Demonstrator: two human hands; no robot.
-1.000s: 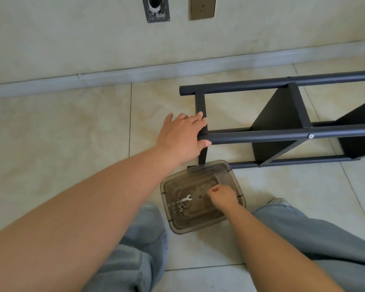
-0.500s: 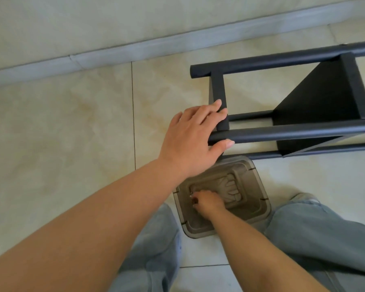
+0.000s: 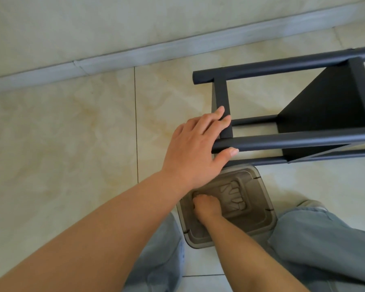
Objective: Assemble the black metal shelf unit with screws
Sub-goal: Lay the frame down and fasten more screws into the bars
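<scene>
While left hand [image 3: 195, 148] grips shelf frame [image 3: 282, 142] | right hand [image 3: 207, 205] in tray [image 3: 259, 209], fingertips hidden, grasp unclear

The black metal shelf frame of round tubes and flat bars [image 3: 282, 142] is finished in a smooth matt coating with only a faint sheen along the tubes, and its flat black panel [image 3: 329, 102] looks equally dull. The smoky translucent plastic box [image 3: 259, 207] is seen as smooth and slightly glossy. The cream marbled floor tiles [image 3: 61, 133] are glazed and polished, while the pale blue trousers [image 3: 325, 239] are made of soft matt denim cloth.
</scene>
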